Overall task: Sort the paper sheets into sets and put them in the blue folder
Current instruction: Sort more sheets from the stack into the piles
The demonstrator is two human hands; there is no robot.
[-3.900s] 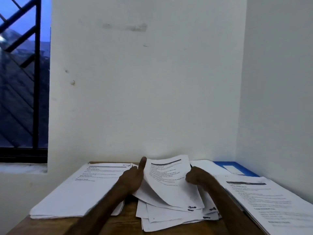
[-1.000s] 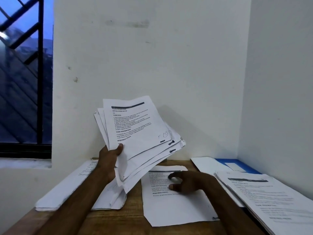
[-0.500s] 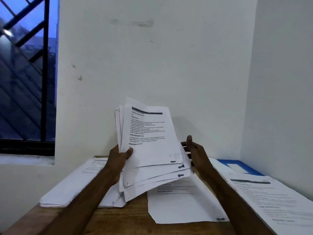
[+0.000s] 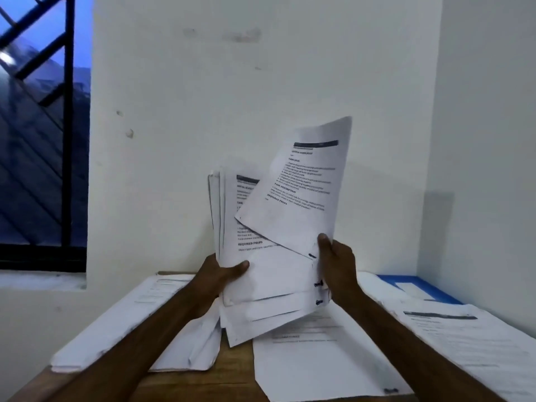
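Centrally, the paper stack (image 4: 269, 274) is gripped low-left by the left hand (image 4: 222, 275); the front sheet (image 4: 298, 204) is pinched at its bottom corner by the right hand (image 4: 338, 266).

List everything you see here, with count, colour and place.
held stack: one, white, raised over table centre
top sheet: one, white, tilted up from stack
loose sheet: one, white, table centre
left pile: one, white, table left
right pile: one, white, table right
blue folder: one, blue, back right
table: one, brown, underneath
window bars: several, black, far left
left-hand grip: one, on stack's lower left
right-hand grip: one, on top sheet's lower corner
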